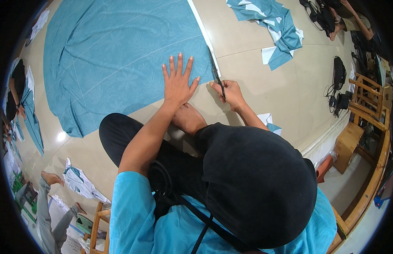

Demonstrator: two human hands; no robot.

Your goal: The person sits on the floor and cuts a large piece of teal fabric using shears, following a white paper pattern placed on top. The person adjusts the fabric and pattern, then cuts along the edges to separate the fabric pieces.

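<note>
A large teal sheet of fabric (120, 51) with a faint leaf pattern and pale lines lies on the floor in front of me, wrinkled at its left side. My left hand (178, 84) rests flat on its near right corner, fingers spread. Just beyond the right of that corner, my right hand (232, 94) grips black scissors (215, 67) by the handles. Their blades lie along the white strip (202, 25) at the fabric's right edge. How far apart the blades are is hard to make out. My bare foot (188, 118) is below the left wrist.
Teal and white fabric scraps (279, 31) are heaped at the far right, with a small scrap (270, 122) by my right forearm. A black bag (339, 71), wooden stool (369, 95) and cardboard box (347, 146) stand right. Other people sit at the far right and left; someone's legs (44, 207) show lower left.
</note>
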